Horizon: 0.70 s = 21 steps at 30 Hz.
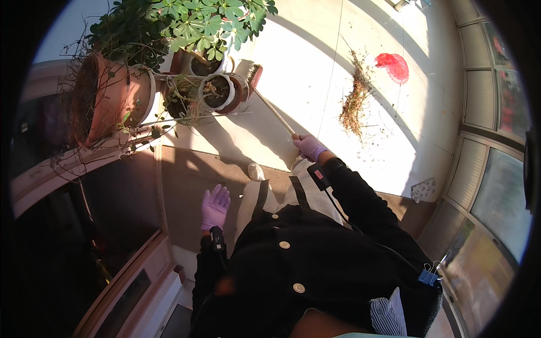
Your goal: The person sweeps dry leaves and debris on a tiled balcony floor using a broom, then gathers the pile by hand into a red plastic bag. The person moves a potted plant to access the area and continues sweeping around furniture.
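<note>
Pale wood forms the handle of the brush (274, 111); reference all positions to the white pot (231, 100). Brush head: just right of the pot and slightly beyond it; contact with the floor (315, 73) cannot be confirmed. Long axis: diagonal, from the head rightward and back toward the person, ending in the right grip (310, 147), which is closed round the handle. Left grip (216, 207): empty, fingers extended, on the person's side of the pot; of the two, the farther from the handle. Debris (356, 101): a loose strawy strip, right of the pot, well apart from the head. Appearance of brush: slim, straight handle; reddish-brown head; bristles on the pot side.
</note>
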Each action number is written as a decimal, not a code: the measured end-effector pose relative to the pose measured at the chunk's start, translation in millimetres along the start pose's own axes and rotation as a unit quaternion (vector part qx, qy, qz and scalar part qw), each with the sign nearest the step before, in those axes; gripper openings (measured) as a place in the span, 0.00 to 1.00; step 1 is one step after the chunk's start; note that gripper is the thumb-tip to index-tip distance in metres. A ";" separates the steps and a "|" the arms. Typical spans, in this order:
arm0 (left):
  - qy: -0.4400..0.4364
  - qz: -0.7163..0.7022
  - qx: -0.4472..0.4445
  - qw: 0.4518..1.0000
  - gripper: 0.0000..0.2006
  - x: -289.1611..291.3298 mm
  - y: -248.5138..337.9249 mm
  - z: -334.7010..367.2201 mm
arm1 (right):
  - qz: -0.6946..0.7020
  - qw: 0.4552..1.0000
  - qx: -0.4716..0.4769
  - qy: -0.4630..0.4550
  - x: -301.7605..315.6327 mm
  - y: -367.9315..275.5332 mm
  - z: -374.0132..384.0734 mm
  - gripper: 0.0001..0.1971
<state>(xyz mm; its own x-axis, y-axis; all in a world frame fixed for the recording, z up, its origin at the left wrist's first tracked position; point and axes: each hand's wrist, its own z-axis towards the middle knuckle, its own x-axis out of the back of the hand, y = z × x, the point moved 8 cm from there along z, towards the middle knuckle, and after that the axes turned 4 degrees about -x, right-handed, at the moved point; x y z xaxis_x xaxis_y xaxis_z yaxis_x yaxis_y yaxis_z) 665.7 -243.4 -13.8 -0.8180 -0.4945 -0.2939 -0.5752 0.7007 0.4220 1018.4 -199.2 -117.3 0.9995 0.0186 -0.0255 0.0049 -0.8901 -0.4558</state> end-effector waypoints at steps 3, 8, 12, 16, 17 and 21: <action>-0.002 0.024 0.013 1.000 0.25 -7.1 -9.2 -13.6 | -0.120 0.990 0.066 0.035 -17.5 4.4 39.9 0.10; 0.035 0.005 0.027 0.999 0.26 4.8 -20.3 -25.4 | -0.137 0.981 -0.055 0.128 74.3 65.5 14.9 0.14; 0.024 0.008 0.020 0.999 0.26 6.9 -20.0 -13.9 | -0.195 0.966 -0.047 0.162 143.1 82.0 -68.0 0.14; 0.037 0.001 0.037 0.999 0.26 4.2 -27.9 -3.0 | -0.108 0.981 -0.004 0.159 119.6 78.6 -131.3 0.19; -0.009 -0.002 0.035 0.999 0.26 -5.0 -29.7 -1.9 | -0.104 0.980 -0.004 0.172 112.9 77.5 -138.1 0.21; -0.005 0.004 0.038 0.999 0.26 -11.4 -40.3 -2.1 | -0.113 0.987 0.022 0.113 86.3 67.7 -119.2 0.21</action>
<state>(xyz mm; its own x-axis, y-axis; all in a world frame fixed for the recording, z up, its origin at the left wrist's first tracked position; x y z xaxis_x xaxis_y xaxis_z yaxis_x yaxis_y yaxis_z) 698.2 -267.1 -25.7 -0.8224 -0.4835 -0.2997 -0.5668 0.7418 0.3585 1108.7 -312.2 -44.3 0.9546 0.1071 0.2780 0.2315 -0.8540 -0.4659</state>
